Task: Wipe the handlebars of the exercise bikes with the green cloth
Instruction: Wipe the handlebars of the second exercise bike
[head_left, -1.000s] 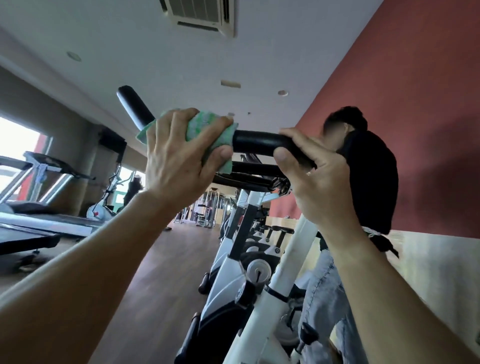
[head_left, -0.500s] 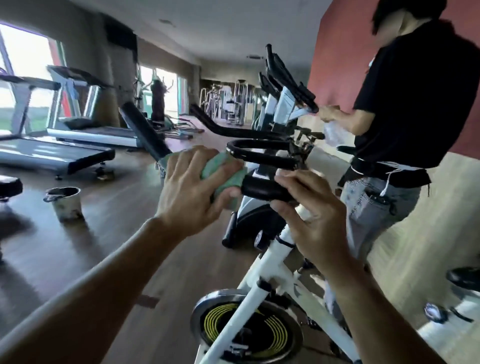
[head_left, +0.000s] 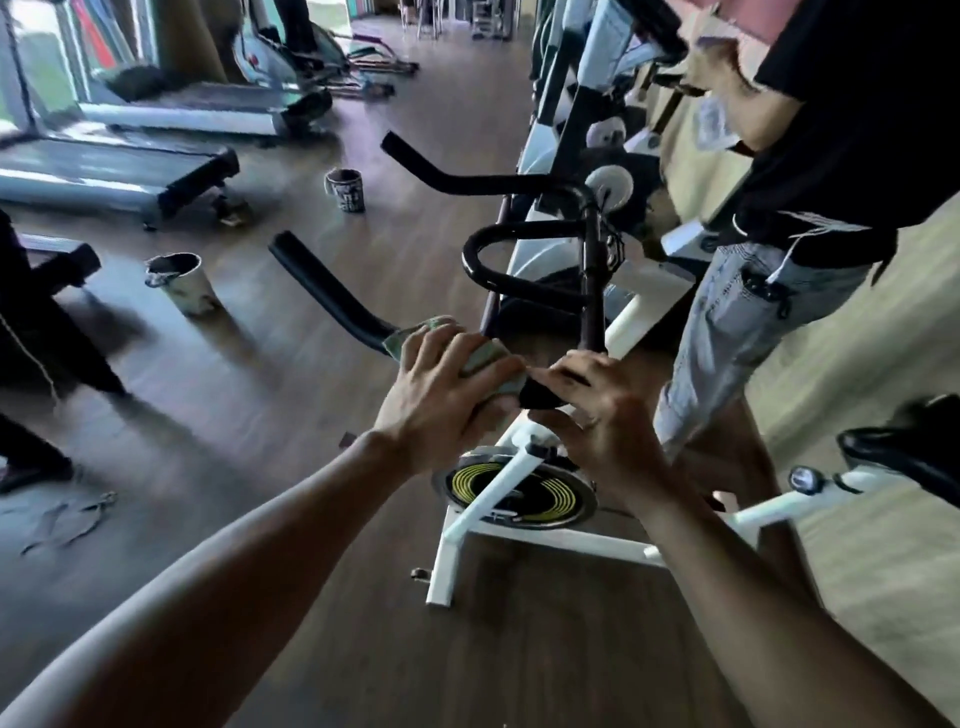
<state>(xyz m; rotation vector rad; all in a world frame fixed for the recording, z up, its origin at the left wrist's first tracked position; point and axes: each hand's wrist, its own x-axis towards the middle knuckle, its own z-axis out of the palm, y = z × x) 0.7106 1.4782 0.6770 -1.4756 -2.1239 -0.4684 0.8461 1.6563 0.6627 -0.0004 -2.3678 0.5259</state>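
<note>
Bare-armed at frame centre, the left hand (head_left: 441, 384) stays clamped on the crumpled green cloth (head_left: 485, 358) round the black padded handlebar (head_left: 332, 296), now nearer the right hand (head_left: 597, 410) gripping the bar's middle, so wiping continues beside the white bike frame (head_left: 488, 499).
</note>
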